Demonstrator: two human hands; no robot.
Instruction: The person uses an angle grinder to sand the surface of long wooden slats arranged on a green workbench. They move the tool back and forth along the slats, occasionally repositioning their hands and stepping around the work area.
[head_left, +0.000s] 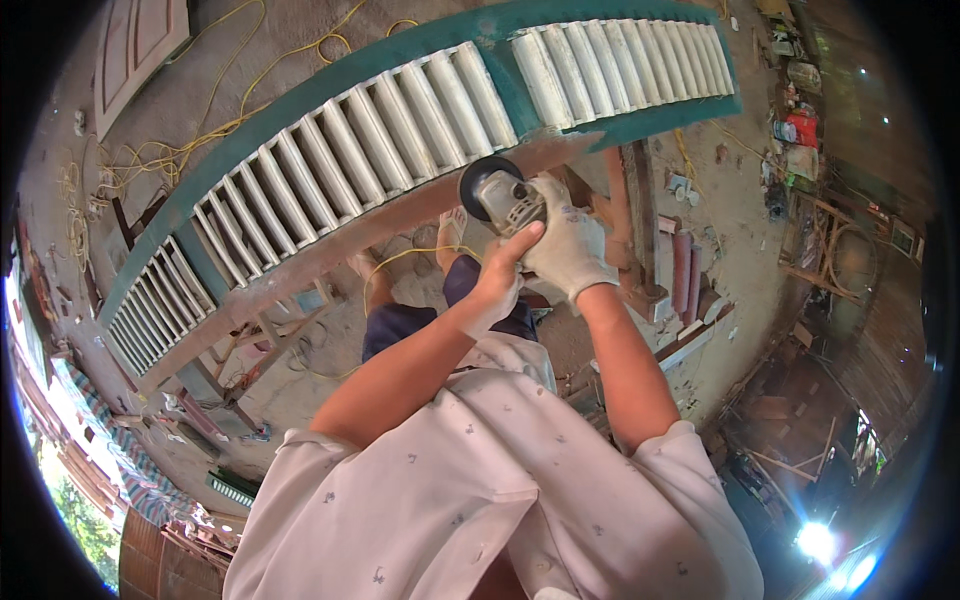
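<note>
Both my hands are closed round a grey angle grinder (518,206) with a dark round disc. My right hand (572,245), in a pale work glove, wraps its right side. My left hand (500,275) grips the body from the near left, thumb on top; its other fingers are partly hidden. The disc sits at the near edge of a long louvered shutter (505,75), whose frame is green with whitish slats. Along the near rail (400,207) the surface is brownish and bare of green, while green paint remains right of the disc.
Wooden trestle supports (635,215) stand beneath the shutter. A yellow cord (415,252) passes by my legs, and more yellow cord (190,145) lies tangled on the far-left floor. A panelled door (140,50) lies at the upper left. Clutter (800,125) lines the right side.
</note>
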